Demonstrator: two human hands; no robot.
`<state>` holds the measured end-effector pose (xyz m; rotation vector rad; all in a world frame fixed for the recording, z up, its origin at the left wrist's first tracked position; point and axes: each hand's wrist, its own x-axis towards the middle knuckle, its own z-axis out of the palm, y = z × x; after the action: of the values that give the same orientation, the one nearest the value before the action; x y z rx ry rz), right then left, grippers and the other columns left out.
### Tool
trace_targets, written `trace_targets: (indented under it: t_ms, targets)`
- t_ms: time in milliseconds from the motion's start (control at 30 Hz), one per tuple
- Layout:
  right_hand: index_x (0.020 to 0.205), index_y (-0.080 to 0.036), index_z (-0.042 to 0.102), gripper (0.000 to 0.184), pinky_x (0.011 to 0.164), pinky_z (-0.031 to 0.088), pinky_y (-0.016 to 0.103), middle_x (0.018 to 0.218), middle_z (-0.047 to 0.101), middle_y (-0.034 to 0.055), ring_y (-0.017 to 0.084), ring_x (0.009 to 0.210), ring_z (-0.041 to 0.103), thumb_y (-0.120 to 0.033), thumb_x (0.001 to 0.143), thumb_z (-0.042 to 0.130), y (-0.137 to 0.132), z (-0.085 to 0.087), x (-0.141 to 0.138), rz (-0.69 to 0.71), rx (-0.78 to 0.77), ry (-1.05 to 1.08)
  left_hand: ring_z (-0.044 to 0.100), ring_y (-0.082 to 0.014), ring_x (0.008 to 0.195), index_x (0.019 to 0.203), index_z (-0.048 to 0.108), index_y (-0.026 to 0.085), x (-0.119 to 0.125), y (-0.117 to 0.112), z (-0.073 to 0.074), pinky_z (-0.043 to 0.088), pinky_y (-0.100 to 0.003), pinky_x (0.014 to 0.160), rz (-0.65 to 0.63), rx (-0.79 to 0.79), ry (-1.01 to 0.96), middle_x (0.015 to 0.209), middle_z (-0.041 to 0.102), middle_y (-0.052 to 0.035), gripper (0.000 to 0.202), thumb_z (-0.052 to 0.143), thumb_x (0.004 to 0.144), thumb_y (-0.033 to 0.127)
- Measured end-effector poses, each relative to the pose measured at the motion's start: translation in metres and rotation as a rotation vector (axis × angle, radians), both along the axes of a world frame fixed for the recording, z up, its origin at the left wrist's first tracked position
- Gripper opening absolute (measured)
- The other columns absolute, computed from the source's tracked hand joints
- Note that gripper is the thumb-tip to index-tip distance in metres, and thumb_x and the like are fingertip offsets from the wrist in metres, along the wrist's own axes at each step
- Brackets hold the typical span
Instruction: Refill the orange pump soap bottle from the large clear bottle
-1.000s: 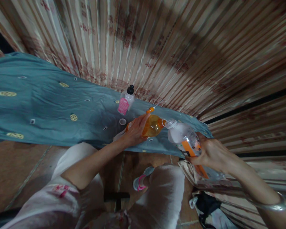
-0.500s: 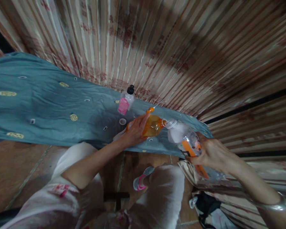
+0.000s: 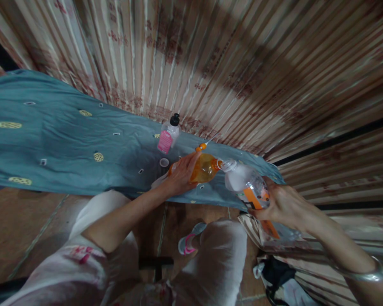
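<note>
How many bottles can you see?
3. The orange bottle is in the left hand, the clear bottle is in the right hand, and the pink-labelled bottle is on the blue cloth. Any behind the arms would be hidden.

- I see the left hand (image 3: 181,174) gripping an orange bottle (image 3: 206,168).
- On my feed, the right hand (image 3: 279,202) grips a tilted clear bottle (image 3: 239,176), mouth to mouth with it; I can't tell if they touch.
- I make out a pink-labelled bottle (image 3: 166,140) on the teal cloth (image 3: 67,140).
</note>
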<state>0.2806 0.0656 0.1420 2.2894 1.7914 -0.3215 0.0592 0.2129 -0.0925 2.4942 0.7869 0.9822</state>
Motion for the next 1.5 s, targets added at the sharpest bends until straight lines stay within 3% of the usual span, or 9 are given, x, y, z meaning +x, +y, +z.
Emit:
trace_targets:
  t_ms: [167, 467, 867, 1200, 1500]
  targets:
    - [0.091, -0.029, 0.047, 0.043, 0.059, 0.036, 0.032, 0.06, 0.048, -0.0075, 0.02, 0.058, 0.053, -0.054, 0.061, 0.066, -0.0004, 0.0004, -0.0005, -0.015, -0.014, 0.009, 0.049, -0.044, 0.162, 0.177, 0.014, 0.011, 0.0017, 0.0007, -0.0007, 0.048, -0.063, 0.129, -0.011, -0.008, -0.032, 0.174, 0.046, -0.0317, 0.111, 0.083, 0.093, 0.036]
    - [0.09, -0.03, 0.048, 0.044, 0.059, 0.037, 0.032, 0.06, 0.048, -0.0074, 0.02, 0.059, 0.053, -0.055, 0.06, 0.067, 0.0001, 0.0006, -0.0011, -0.02, -0.002, 0.006, 0.05, -0.0436, 0.161, 0.178, 0.013, 0.013, 0.0014, 0.0003, 0.0015, 0.051, -0.062, 0.127, -0.001, -0.016, -0.005, 0.174, 0.047, -0.0298, 0.111, 0.081, 0.093, 0.038]
    - [0.092, -0.031, 0.044, 0.045, 0.06, 0.036, 0.033, 0.06, 0.041, -0.0088, 0.019, 0.058, 0.045, -0.057, 0.06, 0.063, 0.0003, 0.0031, -0.0042, -0.05, -0.038, -0.006, 0.052, -0.0437, 0.16, 0.179, 0.005, 0.016, 0.0002, 0.0007, 0.0006, 0.051, -0.062, 0.127, -0.019, 0.009, -0.037, 0.175, 0.046, -0.0291, 0.115, 0.079, 0.093, 0.034]
    - [0.089, -0.03, 0.045, 0.042, 0.058, 0.036, 0.032, 0.058, 0.046, -0.008, 0.019, 0.057, 0.05, -0.054, 0.06, 0.065, 0.0005, 0.0028, -0.0042, -0.024, -0.022, 0.001, 0.051, -0.043, 0.161, 0.179, 0.012, 0.015, 0.0006, 0.0009, -0.0005, 0.052, -0.06, 0.127, 0.007, 0.015, 0.0, 0.174, 0.048, -0.0283, 0.115, 0.083, 0.092, 0.04]
    - [0.09, -0.029, 0.047, 0.041, 0.059, 0.039, 0.032, 0.059, 0.049, -0.0072, 0.022, 0.057, 0.057, -0.051, 0.06, 0.065, 0.0002, 0.0028, -0.0037, -0.034, -0.033, -0.016, 0.053, -0.0441, 0.16, 0.179, 0.009, 0.016, 0.0022, 0.001, -0.0037, 0.051, -0.062, 0.127, 0.006, 0.015, -0.04, 0.174, 0.047, -0.0284, 0.113, 0.079, 0.094, 0.036]
